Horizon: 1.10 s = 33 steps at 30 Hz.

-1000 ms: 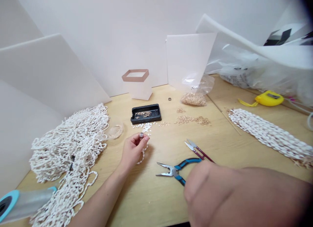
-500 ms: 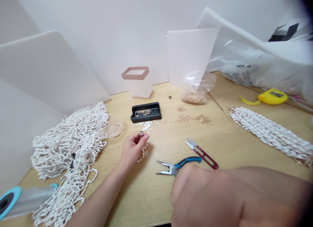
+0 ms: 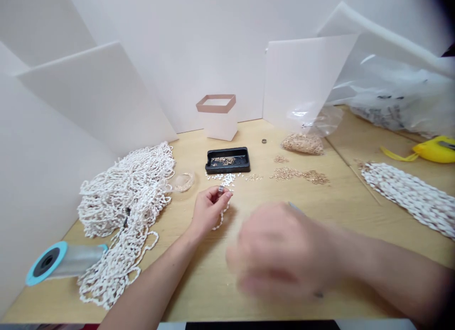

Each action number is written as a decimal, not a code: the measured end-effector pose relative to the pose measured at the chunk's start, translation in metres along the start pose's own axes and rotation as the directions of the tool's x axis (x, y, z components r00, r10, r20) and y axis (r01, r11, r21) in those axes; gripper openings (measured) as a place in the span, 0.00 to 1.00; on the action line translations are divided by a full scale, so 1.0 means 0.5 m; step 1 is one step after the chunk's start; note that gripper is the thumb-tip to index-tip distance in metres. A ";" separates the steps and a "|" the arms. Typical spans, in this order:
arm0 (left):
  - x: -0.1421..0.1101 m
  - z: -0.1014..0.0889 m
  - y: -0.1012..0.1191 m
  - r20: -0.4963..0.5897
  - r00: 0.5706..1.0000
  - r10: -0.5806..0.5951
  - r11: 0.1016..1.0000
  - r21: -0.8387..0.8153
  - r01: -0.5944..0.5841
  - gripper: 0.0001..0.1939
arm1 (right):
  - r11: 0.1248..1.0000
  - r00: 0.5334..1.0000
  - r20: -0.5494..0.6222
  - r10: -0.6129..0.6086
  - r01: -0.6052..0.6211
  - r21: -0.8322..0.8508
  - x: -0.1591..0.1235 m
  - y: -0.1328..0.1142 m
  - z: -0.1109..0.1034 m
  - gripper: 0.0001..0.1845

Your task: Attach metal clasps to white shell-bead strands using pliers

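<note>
A short strand of white beads [image 3: 222, 220] hangs from the pinched thumb and finger of my left hand [image 3: 206, 210], which wears a ring-like metal band [image 3: 221, 189]. The strand's lower end curves down beside the palm to the table. My right hand [image 3: 277, 249] is smeared by motion over the table on the right, its fingers too blurred to make out. It covers the spot where pliers and red-handled thread snips lay; only a small bluish tip [image 3: 294, 207] shows past it. Loose white beads [image 3: 227, 179] lie just beyond my left hand.
A black tray [image 3: 227, 169] holds gold beads. Gold bead piles [image 3: 286, 173] and a bag of beads [image 3: 302, 144] lie to its right. White bead strands [image 3: 124, 192] heap at left near a thread spool [image 3: 64, 263]. More strands [image 3: 405, 192] and a yellow tape measure [image 3: 435, 150] sit right.
The view has shifted, so the table things appear farther right. My right hand has come up and away from the near edge, now hiding the pliers and snips. My left hand keeps its pinch.
</note>
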<state>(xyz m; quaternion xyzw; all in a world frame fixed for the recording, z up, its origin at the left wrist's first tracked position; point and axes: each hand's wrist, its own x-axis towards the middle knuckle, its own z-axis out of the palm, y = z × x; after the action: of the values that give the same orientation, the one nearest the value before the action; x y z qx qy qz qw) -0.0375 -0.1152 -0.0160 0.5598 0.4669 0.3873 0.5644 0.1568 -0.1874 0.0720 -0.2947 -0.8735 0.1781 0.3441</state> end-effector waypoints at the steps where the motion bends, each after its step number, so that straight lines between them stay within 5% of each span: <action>1: 0.001 -0.001 -0.001 0.001 1.000 0.007 1.000 0.005 -0.007 0.17 | 0.999 0.998 0.050 0.030 -0.029 -0.022 0.011 0.035 0.004 0.05; 2: 0.002 -0.003 -0.001 0.000 1.000 0.021 1.000 0.016 -0.021 0.17 | 0.980 0.978 0.118 0.172 -0.159 -0.118 0.020 0.074 0.004 0.04; 4: 0.004 -0.005 0.000 -0.014 0.998 0.054 0.997 0.048 -0.053 0.16 | 0.807 0.846 0.158 0.510 -0.406 -0.428 0.028 0.154 0.001 0.07; 6: 0.006 -0.006 0.000 -0.031 0.997 0.069 0.995 0.068 -0.067 0.16 | 0.729 0.800 0.112 0.590 -0.467 -0.500 0.030 0.222 -0.002 0.09; 11: 0.008 -0.004 0.001 -0.021 0.999 0.040 0.997 0.064 -0.038 0.17 | 0.707 0.778 0.132 0.614 -0.467 -0.531 0.036 0.289 0.025 0.11; 33: 0.012 -0.004 -0.002 -0.040 0.998 0.043 0.998 0.042 -0.042 0.15 | 0.733 0.783 0.140 0.606 -0.481 -0.480 0.078 0.293 0.064 0.12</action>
<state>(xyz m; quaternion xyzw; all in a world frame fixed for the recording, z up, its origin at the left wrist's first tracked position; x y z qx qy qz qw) -0.0377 -0.1091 -0.0177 0.5732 0.4742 0.4008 0.5347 0.1690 -0.0542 -0.0064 -0.5771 -0.8043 0.1209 0.0738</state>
